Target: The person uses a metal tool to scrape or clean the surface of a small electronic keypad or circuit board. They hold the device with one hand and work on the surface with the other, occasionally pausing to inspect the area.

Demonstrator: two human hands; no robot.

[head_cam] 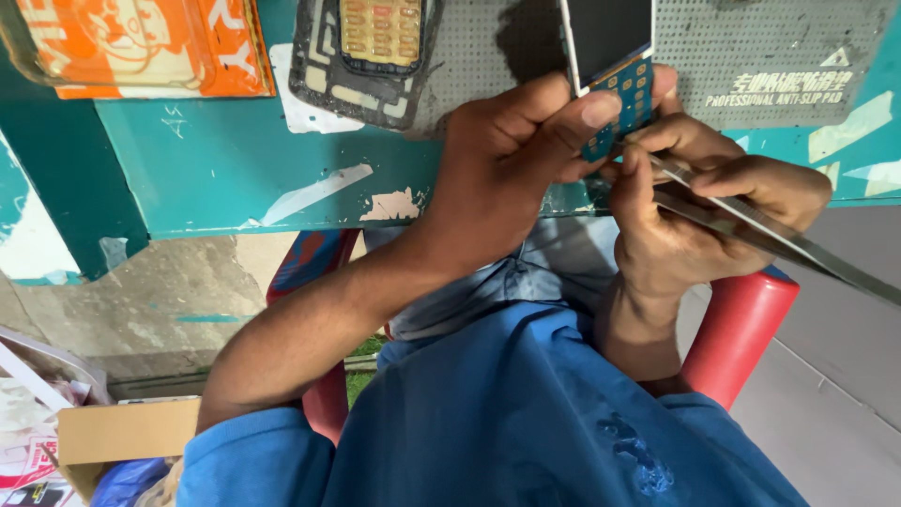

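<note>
We pinch the blue board (621, 103) in our left hand (511, 155) over the bench edge (282, 169), our right hand (699, 202) clamped on tweezers (751, 221) at it — keypad (380, 33) already off, work seemingly mid-way.

Phone repair bench: grey anti-slip mat (526, 56), loose keypad (380, 33).

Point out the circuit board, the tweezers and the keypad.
circuit board (627, 101), head view, on its blue face below the screen.
tweezers (751, 223), head view, mid-length on the metal arms.
keypad (380, 30), head view, middle of the yellow key grid.
</note>
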